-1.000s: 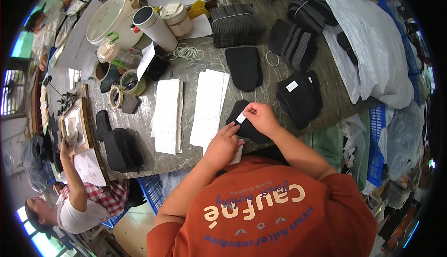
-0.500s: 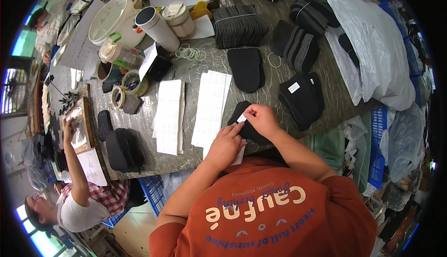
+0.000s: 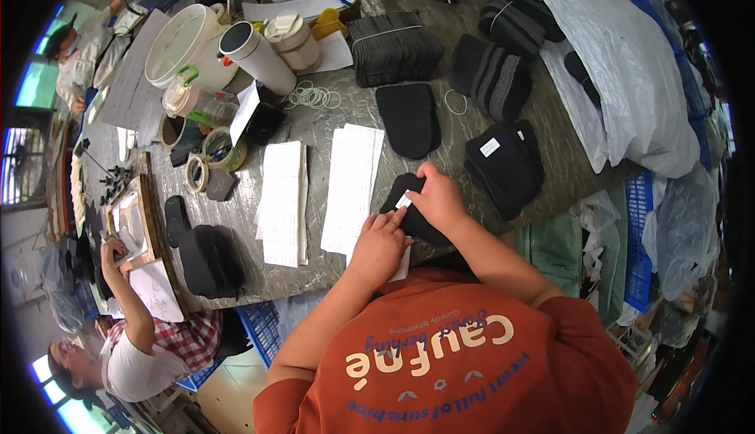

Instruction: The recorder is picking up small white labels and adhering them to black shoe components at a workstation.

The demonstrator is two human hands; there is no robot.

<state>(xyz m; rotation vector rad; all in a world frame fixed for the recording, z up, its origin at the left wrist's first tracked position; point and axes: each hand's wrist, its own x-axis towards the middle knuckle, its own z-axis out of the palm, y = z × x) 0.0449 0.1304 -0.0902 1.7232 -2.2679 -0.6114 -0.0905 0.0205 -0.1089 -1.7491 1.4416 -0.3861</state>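
In front of my chest a black foam pad [image 3: 425, 227], shaped like part of an insole, lies on the table. A small white label [image 3: 403, 200] is on its upper left part. My right hand [image 3: 437, 202] is closed over the pad's far edge, thumb and fingers bunched at the label. From the left, my left hand [image 3: 379, 248] reaches onto the pad, its index fingertip at the label's lower end and its other fingers curled in. Partly under that hand is white paper [image 3: 403, 264]. To the right, a pile of black pads [image 3: 507, 174] has a white label on top.
Printed label sheets [image 3: 350, 186] and another stack of sheets [image 3: 283, 202] lie left of my hands. Beyond are a black pad pile [image 3: 409, 121], banded pads [image 3: 397, 48], a tumbler [image 3: 255, 56] and rubber bands [image 3: 312, 96]. A co-worker's hand [image 3: 112, 251] is at far left.
My right fingers have shifted slightly over the label, which shows at a changed spot between my hands. The left hand stays nearly in place. The co-worker's hand has moved lower. My view has shifted a little.
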